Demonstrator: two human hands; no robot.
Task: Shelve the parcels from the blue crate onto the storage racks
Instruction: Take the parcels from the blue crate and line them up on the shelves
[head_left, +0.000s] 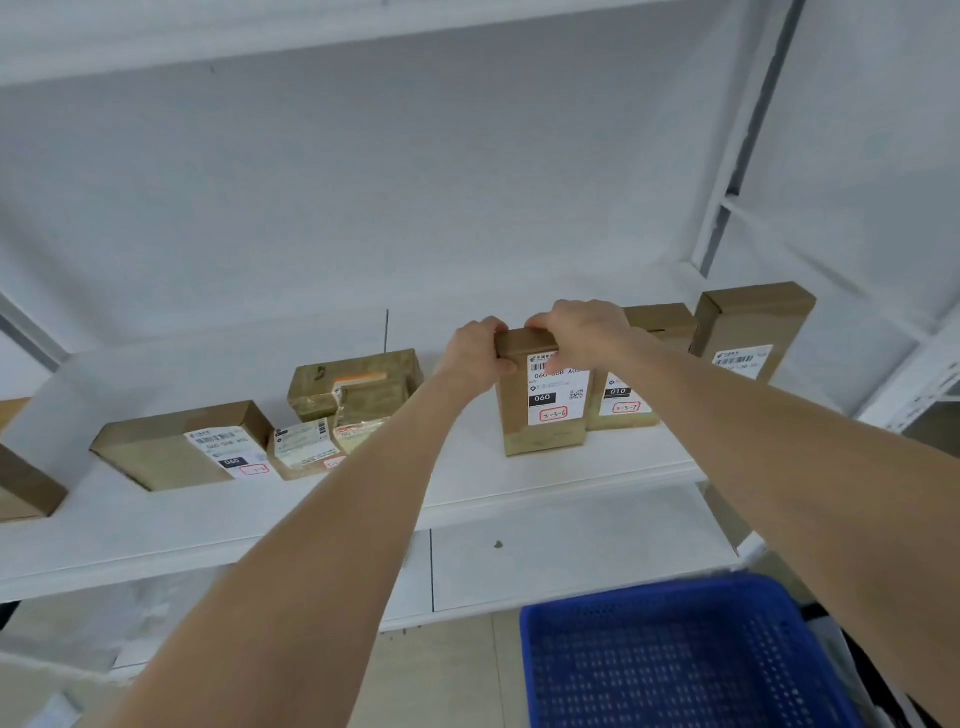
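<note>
Shelf (571, 483) of a white storage rack across the middle, another board overhead and a lower one beneath. Near and to the right, blue crate (675, 660) on the floor: mesh bottom bare in the part on view, no parcel seen inside, right side cut off by the frame.

Along the shelf, a row of brown parcels. At the far left, cropped parcel (26, 488), only a corner showing. Next, flat parcel (171, 447) lying label up. Then taped bundle (358, 384), with small parcel (304, 447) lying at its front. Right of centre, upright parcel (540, 415) labelled 060, base seemingly down on the shelf and close to the front edge. Just behind and to its right, neighbour parcel (623, 410) labelled 010, touching or only just apart, hard to tell. Farther right, tall parcel (748, 332), standing apart from that pair.

Left grip (475, 358) curled round the top left corner of the upright parcel. Right grip (582, 332) curled over its top edge, fingertips hidden behind. Both clamped on that one parcel.

By the look of it, nearly finished: several parcels shelved, crate apparently emptied, this one probably the last. Left to do: let go, perhaps square it against its neighbour, then check the hidden part of the crate.
</note>
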